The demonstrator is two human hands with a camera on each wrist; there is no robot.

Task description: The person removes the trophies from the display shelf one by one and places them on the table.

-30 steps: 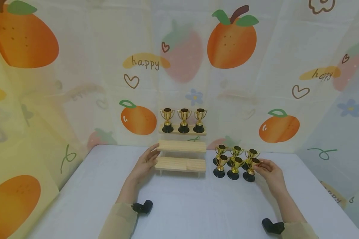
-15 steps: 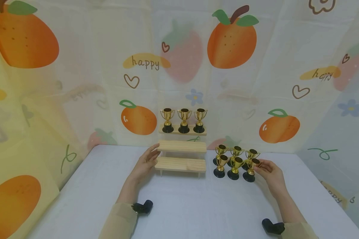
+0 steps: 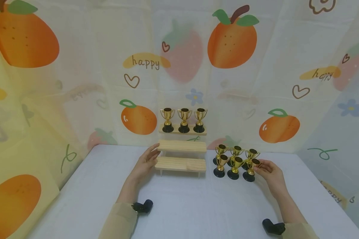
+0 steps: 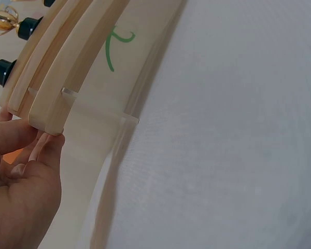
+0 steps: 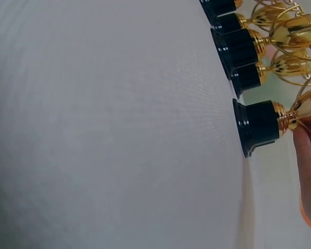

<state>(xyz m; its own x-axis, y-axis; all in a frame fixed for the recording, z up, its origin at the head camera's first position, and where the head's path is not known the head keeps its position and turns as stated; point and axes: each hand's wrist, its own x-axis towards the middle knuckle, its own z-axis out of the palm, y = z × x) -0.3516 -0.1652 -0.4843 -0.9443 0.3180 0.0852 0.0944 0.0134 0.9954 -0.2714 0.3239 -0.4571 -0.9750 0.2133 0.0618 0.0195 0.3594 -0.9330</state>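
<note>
A stepped wooden display stand (image 3: pixel 180 164) with clear supports stands mid-table. My left hand (image 3: pixel 145 162) is at its left end; in the left wrist view its thumb and fingers (image 4: pixel 52 150) pinch the end of the lowest board. Three small gold trophies with black bases, such as the middle trophy (image 3: pixel 184 120), stand on the top board. The two lower boards carry nothing. On the right, several similar trophies stand in two rows. My right hand (image 3: pixel 269 172) holds the front right trophy (image 3: pixel 250 170) by its cup side, its base on or very near the table.
A white cloth covers the table (image 3: pixel 179 209). Behind it hangs a fruit-patterned backdrop (image 3: pixel 86 66). Other trophies, such as the front middle trophy (image 3: pixel 234 168), stand close to the left of the held one.
</note>
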